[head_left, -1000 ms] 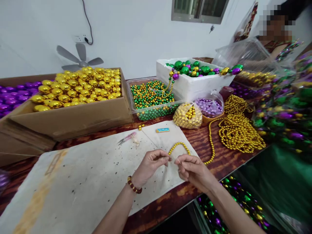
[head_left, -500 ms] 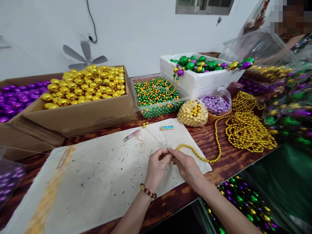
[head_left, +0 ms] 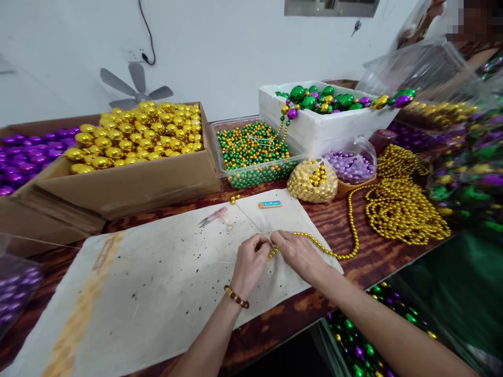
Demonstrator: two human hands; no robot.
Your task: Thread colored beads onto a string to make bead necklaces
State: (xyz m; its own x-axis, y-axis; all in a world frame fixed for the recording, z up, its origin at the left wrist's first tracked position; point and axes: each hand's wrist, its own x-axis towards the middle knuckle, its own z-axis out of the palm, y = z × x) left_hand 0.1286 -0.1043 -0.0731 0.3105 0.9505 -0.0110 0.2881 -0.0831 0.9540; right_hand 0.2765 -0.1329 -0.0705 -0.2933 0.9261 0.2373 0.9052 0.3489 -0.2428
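Note:
My left hand (head_left: 251,260) is closed in a pinch over the white cloth; what lies between its fingertips is too small to tell. Beside it, my right hand (head_left: 297,254) grips a gold bead string (head_left: 317,244), whose short end (head_left: 272,253) hangs between my hands. The rest of that string curves right to a gold bead heap (head_left: 404,209). A thin thread (head_left: 248,218) runs from a few loose gold beads (head_left: 234,199) down to my fingers. Pink-handled thread snips (head_left: 212,216) and a small blue-and-orange box (head_left: 270,204) lie beyond my hands.
Along the back stand a carton of gold beads (head_left: 157,180), a clear tub (head_left: 255,175) of green and gold beads and a white foam box (head_left: 314,125). Nearer are a bag of gold beads (head_left: 312,180) and a basket of purple beads (head_left: 349,166). Another person is at upper right.
My hands have drawn slightly apart at the fingertips, and the short gold bead end now shows between them. My right hand has turned flatter over the string.

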